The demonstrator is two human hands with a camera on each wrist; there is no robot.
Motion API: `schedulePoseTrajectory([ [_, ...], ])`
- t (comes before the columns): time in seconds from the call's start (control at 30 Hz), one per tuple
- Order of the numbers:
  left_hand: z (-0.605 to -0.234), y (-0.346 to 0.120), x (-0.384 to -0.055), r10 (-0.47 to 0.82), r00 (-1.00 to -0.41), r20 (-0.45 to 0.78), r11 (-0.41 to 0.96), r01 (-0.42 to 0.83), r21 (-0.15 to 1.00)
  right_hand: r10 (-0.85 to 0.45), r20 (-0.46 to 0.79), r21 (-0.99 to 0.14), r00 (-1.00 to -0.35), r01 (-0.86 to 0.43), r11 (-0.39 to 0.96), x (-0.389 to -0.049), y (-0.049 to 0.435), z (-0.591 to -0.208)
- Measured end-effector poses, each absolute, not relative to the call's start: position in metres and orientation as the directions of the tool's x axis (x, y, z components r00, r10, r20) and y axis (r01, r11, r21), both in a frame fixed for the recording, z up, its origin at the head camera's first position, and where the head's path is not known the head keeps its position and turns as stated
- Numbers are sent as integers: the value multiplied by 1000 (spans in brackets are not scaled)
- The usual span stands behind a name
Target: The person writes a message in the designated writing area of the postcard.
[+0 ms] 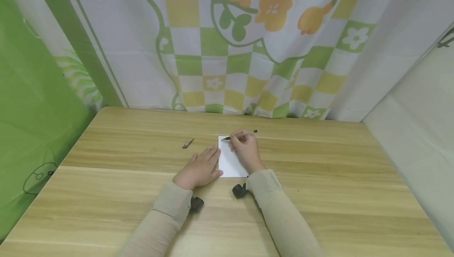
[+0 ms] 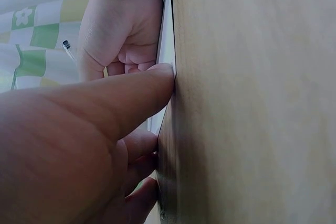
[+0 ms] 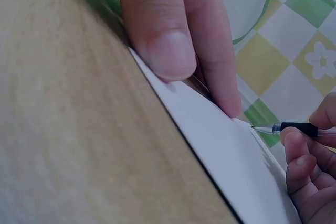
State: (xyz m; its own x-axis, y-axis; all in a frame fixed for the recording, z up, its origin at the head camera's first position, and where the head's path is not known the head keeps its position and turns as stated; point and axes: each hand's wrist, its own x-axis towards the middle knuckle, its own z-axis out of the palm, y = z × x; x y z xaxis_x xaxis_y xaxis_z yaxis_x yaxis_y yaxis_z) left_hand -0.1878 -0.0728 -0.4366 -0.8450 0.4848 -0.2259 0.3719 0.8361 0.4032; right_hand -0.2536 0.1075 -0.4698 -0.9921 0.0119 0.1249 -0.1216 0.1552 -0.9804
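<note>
A white sheet of paper (image 1: pixel 232 165), seemingly a small pad, lies on the wooden table between the hands. My right hand (image 1: pixel 247 151) pinches a pen (image 1: pixel 227 138) by its black grip, the tip down at the paper's upper left corner. In the right wrist view the pen (image 3: pixel 298 128) has a clear tip section and its point meets the far edge of the paper (image 3: pixel 210 135). My left hand (image 1: pixel 200 169) rests flat with fingers spread along the paper's left edge, thumb (image 2: pixel 152 80) on its lower left corner.
A small pen cap (image 1: pixel 188 143) lies on the table (image 1: pixel 124 194) left of the paper. Behind the table hangs a checked, flowered curtain (image 1: pixel 220 67). A green cloth (image 1: pixel 35 91) hangs on the left and a pale one (image 1: pixel 418 107) on the right. Black wrist cameras (image 1: pixel 239 190) sit under both wrists.
</note>
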Motion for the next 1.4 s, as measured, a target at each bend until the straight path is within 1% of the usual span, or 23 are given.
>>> schedulePoseTrajectory([
  [0.4, -436, -73, -186, 480, -847, -228, 837, 364, 408, 10, 107, -972, -994, -103, 211, -253, 107, -472],
  [0.63, -433, -72, -186, 474, -844, -250, 843, 353, 406, 16, 104, -969, -994, -98, 225, -251, 108, -470],
  [0.9, -432, -73, -185, 478, -848, -230, 840, 365, 402, 18, 101, -968, -995, -94, 233, -250, 108, -468],
  [1.13, -428, -72, -185, 482, -844, -237, 839, 366, 403, 13, 104, -964, -994, -98, 249, -252, 108, -470],
  [1.4, -425, -72, -183, 481, -845, -235, 838, 363, 408, 21, 97, -972, -995, -90, 219, -252, 107, -471],
])
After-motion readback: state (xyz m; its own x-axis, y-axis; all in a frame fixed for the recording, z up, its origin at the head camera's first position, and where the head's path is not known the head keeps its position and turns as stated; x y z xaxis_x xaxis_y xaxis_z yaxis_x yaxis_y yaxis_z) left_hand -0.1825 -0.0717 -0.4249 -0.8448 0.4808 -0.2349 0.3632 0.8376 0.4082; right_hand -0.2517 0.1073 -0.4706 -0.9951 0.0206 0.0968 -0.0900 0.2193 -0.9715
